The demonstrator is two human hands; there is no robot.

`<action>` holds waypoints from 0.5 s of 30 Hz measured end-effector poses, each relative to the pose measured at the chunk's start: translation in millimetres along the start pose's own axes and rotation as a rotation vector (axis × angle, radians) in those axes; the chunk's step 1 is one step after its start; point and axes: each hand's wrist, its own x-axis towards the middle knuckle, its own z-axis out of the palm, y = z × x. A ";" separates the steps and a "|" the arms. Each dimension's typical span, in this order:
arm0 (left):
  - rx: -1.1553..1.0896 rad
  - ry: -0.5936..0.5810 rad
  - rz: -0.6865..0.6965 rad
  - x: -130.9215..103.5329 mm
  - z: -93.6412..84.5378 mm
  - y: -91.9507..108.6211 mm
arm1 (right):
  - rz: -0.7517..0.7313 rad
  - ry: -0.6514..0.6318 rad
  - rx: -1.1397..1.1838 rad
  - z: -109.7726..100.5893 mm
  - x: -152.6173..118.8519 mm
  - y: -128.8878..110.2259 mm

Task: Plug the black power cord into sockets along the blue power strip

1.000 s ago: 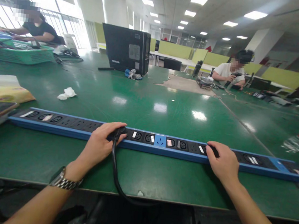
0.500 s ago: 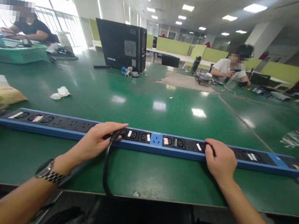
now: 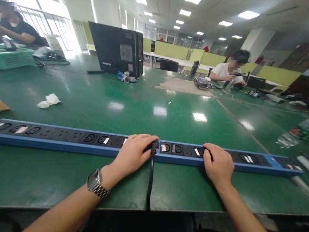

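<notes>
A long blue and black power strip lies across the green table in front of me, its row of sockets facing up. My left hand, with a watch on its wrist, is closed round a black power plug at the blue socket near the strip's middle. The hand partly hides that socket, so how far the plug sits in it cannot be made out. From the plug a thick black cable drops over the table's front edge. Farther right, my right hand grips the strip, thumb on the near side.
A black computer case stands at the back, gloves beside it. Crumpled tissue lies left, a plastic bottle right. A green basket is at the far left. Two people sit across the table.
My left hand has moved right along the strip with the plug, from a black socket to the blue one. My right hand keeps its grip. The view has shifted slightly.
</notes>
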 end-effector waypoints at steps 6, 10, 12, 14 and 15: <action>0.035 -0.046 0.056 -3.5 -6.1 -3.6 | 0.025 -0.001 0.039 1.3 -1.9 -1.4; -0.289 0.021 0.055 6.1 -14.0 -9.6 | 0.198 -0.069 0.212 -8.0 9.6 -3.0; -0.477 0.176 0.014 14.6 -20.1 -5.4 | 0.380 -0.094 0.427 -22.6 23.1 -10.1; -0.544 0.285 -0.007 23.0 -23.9 7.8 | 0.495 -0.137 0.652 -43.6 38.3 -26.1; -0.527 0.285 0.008 26.8 -23.8 17.3 | 0.504 -0.186 0.736 -55.2 45.2 -37.4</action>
